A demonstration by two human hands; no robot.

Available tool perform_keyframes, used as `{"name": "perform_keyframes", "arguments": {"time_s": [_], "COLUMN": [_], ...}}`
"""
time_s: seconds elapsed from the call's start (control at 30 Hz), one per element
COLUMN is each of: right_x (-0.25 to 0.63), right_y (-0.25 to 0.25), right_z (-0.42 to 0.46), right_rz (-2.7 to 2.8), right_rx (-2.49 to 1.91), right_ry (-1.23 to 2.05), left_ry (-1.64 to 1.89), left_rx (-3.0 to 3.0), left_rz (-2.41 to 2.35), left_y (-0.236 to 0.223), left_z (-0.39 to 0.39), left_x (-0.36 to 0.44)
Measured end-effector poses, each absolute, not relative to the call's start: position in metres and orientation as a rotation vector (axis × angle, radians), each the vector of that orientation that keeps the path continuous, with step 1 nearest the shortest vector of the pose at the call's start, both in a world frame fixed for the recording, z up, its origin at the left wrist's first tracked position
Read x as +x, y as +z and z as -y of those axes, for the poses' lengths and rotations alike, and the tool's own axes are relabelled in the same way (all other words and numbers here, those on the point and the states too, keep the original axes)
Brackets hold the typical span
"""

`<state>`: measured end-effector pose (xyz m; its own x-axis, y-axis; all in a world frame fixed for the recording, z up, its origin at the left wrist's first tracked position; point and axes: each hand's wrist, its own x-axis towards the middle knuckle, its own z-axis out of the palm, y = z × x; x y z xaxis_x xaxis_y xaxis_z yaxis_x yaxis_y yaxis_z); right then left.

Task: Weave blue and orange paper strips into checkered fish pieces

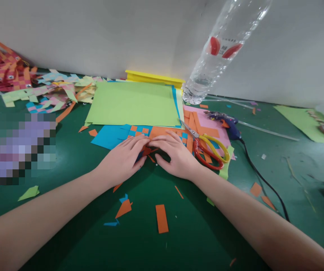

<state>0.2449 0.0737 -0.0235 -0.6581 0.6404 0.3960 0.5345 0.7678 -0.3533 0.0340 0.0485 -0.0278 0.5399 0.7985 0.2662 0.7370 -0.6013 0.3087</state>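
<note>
My left hand [126, 156] and my right hand [176, 153] meet at the fingertips over coloured paper in the middle of the table. Between the thumb and fingers of my left hand is a small piece of orange and blue paper [146, 151], mostly covered. Curved fingers of my right hand reach the same spot, its thumb standing apart. Woven orange and blue paper [138, 131] shows behind the fingertips. Right beside my right hand lie scissors [197, 141] with red and yellow handles, on orange strips [191, 120] and a pink sheet [221, 128].
A stack of green sheets [133, 103] lies behind my hands. A clear plastic bottle [221, 49] leans there. A glue gun [231, 126] trails its black cord on the right. Woven paper fish [6, 71] pile up at left. An orange scrap [162, 219] lies in front.
</note>
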Motion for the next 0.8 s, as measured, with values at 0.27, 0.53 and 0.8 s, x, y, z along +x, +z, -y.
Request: {"name": "perform_keyframes", "arguments": {"time_s": [0.27, 0.53, 0.8], "right_x": [0.2455, 0.2444, 0.245], "right_y": [-0.0224, -0.0239, -0.0237], "right_z": [-0.0751, -0.074, -0.0754], "right_rz": [2.288, 2.322, 2.306], "right_rx": [-0.995, -0.968, -0.964], "right_ry": [0.189, 0.119, 0.137], "left_ry": [0.576, 0.629, 0.588], "left_rx": [2.698, 2.83, 2.796], "left_rz": [-1.441, -1.424, -1.451], "left_y": [-0.0226, -0.0237, -0.026], "left_z": [-0.046, -0.0451, -0.0461], "left_x": [0.0345, 0.034, 0.0349]}}
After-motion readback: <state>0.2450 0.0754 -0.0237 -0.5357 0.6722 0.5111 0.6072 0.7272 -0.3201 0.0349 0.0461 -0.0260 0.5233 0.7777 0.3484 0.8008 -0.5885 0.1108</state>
